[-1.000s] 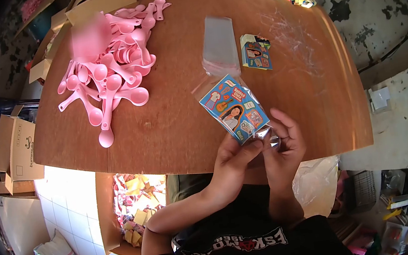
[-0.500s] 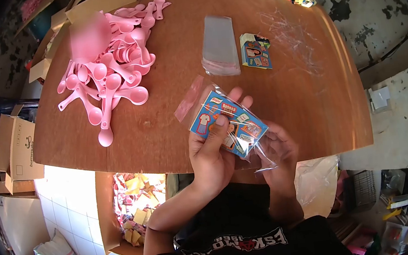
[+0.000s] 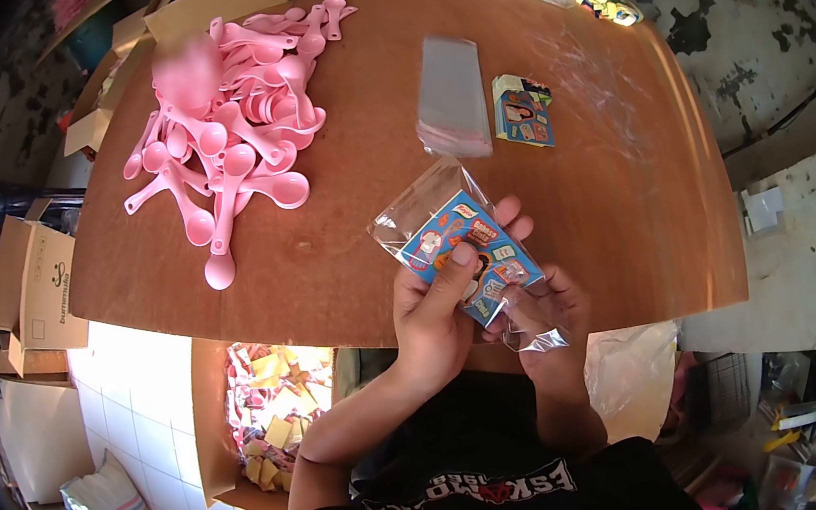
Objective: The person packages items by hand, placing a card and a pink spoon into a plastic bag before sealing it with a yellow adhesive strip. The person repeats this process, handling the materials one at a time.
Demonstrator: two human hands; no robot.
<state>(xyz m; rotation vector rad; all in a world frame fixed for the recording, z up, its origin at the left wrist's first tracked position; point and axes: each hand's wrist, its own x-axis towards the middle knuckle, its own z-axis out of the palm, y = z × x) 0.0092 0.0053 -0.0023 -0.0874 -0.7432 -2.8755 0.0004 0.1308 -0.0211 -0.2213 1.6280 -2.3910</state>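
Note:
A blue printed card [image 3: 467, 238] sits inside a clear plastic bag [image 3: 417, 216] above the table's front edge. My left hand [image 3: 438, 312] grips the bagged card, thumb across its face, fingers behind it. At the bag's lower right end, my right hand [image 3: 553, 317] has its fingers closed on the clear plastic. Beyond them lie a stack of clear bags [image 3: 451, 89] and a small pile of similar blue cards [image 3: 523, 113]. Many pink spoons [image 3: 237, 164] are heaped on the left of the table.
The brown table [image 3: 358, 261] has loose plastic strands [image 3: 600, 82] at the right and small yellow items [image 3: 604, 3] at the far right corner. Cardboard boxes [image 3: 41, 287] stand left. A box of wrapped packets [image 3: 280, 411] is below the front edge.
The bag's upper left end, flat and folded before, now stands open and spread. The bagged card and both hands have shifted slightly in view.

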